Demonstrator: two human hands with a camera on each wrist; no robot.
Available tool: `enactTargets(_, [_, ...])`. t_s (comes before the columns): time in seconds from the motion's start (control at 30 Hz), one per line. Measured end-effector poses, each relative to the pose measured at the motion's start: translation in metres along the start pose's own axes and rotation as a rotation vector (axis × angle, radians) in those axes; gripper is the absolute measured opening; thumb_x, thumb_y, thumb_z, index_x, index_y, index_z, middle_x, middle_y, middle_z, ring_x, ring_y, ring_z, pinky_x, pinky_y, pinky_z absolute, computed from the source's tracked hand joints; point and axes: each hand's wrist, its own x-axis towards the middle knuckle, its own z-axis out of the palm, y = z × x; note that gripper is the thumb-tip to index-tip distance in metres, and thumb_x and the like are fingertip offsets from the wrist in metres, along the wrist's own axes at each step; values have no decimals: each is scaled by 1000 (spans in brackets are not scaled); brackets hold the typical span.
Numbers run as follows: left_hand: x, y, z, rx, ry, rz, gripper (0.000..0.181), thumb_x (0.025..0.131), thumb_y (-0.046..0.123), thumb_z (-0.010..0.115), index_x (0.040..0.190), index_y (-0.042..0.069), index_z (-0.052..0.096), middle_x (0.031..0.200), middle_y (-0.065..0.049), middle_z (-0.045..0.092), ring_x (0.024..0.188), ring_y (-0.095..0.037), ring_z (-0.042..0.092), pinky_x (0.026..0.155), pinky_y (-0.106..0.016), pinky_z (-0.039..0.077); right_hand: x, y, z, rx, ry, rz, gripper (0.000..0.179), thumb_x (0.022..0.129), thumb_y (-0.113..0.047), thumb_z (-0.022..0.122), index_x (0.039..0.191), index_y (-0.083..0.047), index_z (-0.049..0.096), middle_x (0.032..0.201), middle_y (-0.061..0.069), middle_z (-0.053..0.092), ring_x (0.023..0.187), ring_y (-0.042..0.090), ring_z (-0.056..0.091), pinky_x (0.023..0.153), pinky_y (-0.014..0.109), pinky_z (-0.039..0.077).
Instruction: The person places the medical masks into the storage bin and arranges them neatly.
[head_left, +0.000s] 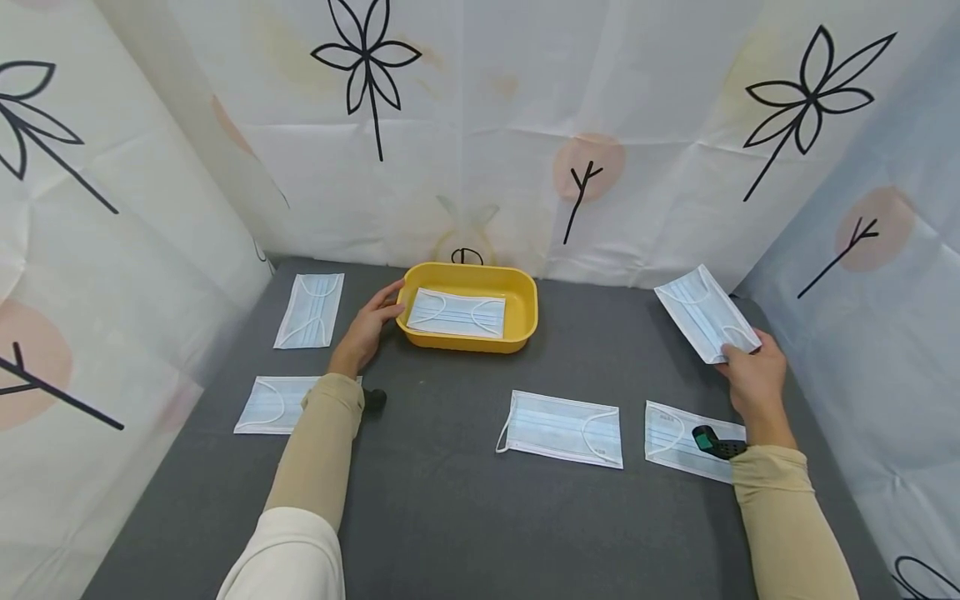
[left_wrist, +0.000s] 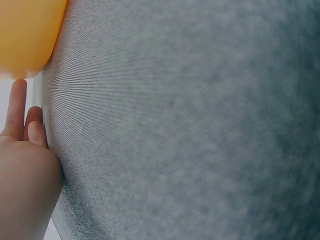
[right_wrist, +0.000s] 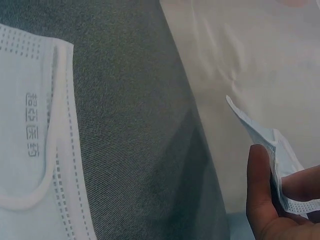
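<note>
Mask (head_left: 701, 310), frame right, sits pinched between thumb and fingers of right hand (head_left: 759, 379); left hand (head_left: 366, 331), fingers extended, touches yellow tray (head_left: 521, 307).

The yellow tub (head_left: 468, 344) is low, has round corners and sits flat. A blue mask (head_left: 456, 314) lies flat inside it, its white loops on top. The held mask (head_left: 701, 312) is tilted up in the air, well to the right of the tub. Two flat masks (head_left: 309, 311) lie left of the tub. Two more masks (head_left: 566, 429) lie flat, in front and to its right.
</note>
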Motion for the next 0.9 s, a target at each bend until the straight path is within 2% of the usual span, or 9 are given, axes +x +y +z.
enactTargets(0.17, [-1, 0, 0, 3, -7, 11, 58, 105, 20, 53, 160, 26, 35, 167, -12, 29, 157, -31, 17, 130, -54, 0, -6, -8, 5, 49, -21, -11, 64, 102, -3, 49, 161, -17, 28, 163, 13, 33, 145, 26, 42, 114, 37, 43])
enactTargets(0.33, [-1, 0, 0, -1, -9, 12, 58, 105, 21, 53, 160, 26, 35, 167, -12, 30, 157, -31, 17, 130, -54, 0, -11, -14, 10, 124, -95, -33, 60, 105, -7, 47, 161, -20, 28, 165, 11, 32, 144, 24, 41, 121, 45, 34])
enactTargets(0.47, [-1, 0, 0, -4, -7, 10, 58, 105, 21, 53, 160, 26, 35, 167, -11, 29, 157, -31, 17, 130, -55, 0, -16, -18, 12, 144, -142, -46, 58, 107, -10, 47, 160, -21, 28, 165, 10, 31, 144, 24, 40, 120, 44, 36])
enactTargets(0.53, [-1, 0, 1, -6, -8, 12, 58, 105, 21, 54, 160, 26, 35, 167, -10, 29, 157, -31, 17, 130, -55, 0, -18, -20, 13, 156, -159, -55, 57, 107, -11, 48, 160, -20, 29, 165, 11, 32, 144, 24, 41, 111, 34, 47])
enactTargets(0.6, [-1, 0, 1, -7, -10, 18, 58, 105, 21, 54, 160, 25, 35, 167, -11, 29, 157, -31, 17, 130, -54, 0, -21, -22, 14, 178, -176, -71, 55, 106, -10, 48, 158, -18, 31, 164, 13, 33, 142, 24, 42, 95, 24, 56])
enactTargets(0.7, [-1, 0, 0, -5, -14, 19, 58, 105, 21, 54, 160, 25, 35, 168, -11, 28, 157, -30, 17, 130, -54, 1, -24, -25, 16, 207, -198, -94, 49, 106, -10, 48, 153, -17, 36, 164, 15, 32, 140, 23, 44, 72, 11, 55])
enactTargets(0.8, [0, 1, 0, 2, -15, 13, 58, 106, 20, 52, 161, 25, 34, 168, -11, 27, 157, -30, 17, 130, -54, 1, -28, -27, 18, 242, -221, -115, 45, 106, -9, 49, 149, -15, 38, 164, 17, 32, 137, 22, 46, 70, 11, 54])
enactTargets(0.9, [-1, 2, 0, 3, -16, 0, 58, 106, 20, 51, 161, 26, 34, 169, -10, 26, 157, -30, 17, 130, -54, 1, -32, -29, 21, 261, -250, -132, 48, 106, -8, 50, 152, -13, 37, 160, 17, 35, 134, 21, 47, 72, 12, 55])
